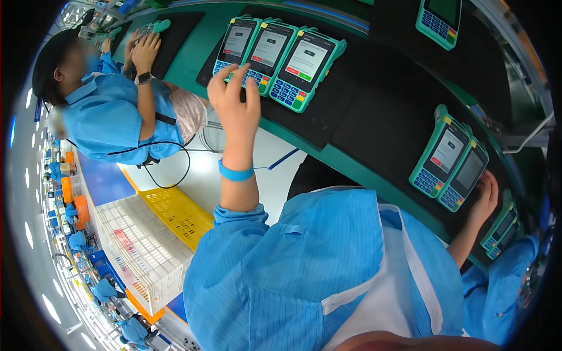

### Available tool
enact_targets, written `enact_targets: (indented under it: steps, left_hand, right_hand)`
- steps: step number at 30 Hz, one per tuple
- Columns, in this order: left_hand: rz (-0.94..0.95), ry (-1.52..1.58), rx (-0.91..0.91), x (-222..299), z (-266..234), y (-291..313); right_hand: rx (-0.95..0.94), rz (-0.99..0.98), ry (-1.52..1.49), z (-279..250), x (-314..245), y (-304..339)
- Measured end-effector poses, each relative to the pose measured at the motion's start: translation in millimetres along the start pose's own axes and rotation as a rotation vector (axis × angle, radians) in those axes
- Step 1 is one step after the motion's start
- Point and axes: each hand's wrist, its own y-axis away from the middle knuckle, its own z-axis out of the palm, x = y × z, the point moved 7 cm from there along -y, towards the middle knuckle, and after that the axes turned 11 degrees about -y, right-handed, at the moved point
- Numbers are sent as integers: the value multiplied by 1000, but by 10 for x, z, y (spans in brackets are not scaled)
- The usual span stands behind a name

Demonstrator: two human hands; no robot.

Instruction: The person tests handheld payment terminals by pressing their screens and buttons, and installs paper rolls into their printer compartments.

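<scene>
Three green-cased card payment terminals stand side by side at the upper middle: the left terminal (236, 41), the middle terminal (271, 50) and the right terminal (305, 61), all with lit screens. My left hand (236, 111) is raised at the near edge of the left and middle ones, fingers apart, holding nothing. Whether a fingertip touches a keypad, I cannot tell. To the right stand a lit terminal (444, 155) and a darker-screened terminal (468, 172), close together. My right hand (487, 198) rests by the darker one's right side, fingers stretched out along its edge.
The terminals stand on black mats (363, 111) over a green bench. Another terminal (440, 23) is at the top, and one more (501, 231) at far right. A co-worker (117, 111) in blue handles a device at left. Behind me are white (140, 245) and yellow crates (175, 213).
</scene>
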Motion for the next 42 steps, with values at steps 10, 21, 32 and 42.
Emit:
enact_targets:
  steps: [10, 21, 32, 42]
  left_hand:
    - [40, 126, -65, -352, 525, -223]
    - [142, -109, -173, -37, 644, -337]
    - [35, 104, -241, -519, 733, -432]
    - [26, 100, -251, -536, 725, -531]
  right_hand:
    - [7, 29, 70, 67, 79, -33]
    - [4, 62, 57, 8, 155, -127]
    - [32, 82, 13, -9, 128, -147]
    - [12, 79, 60, -2, 89, -181]
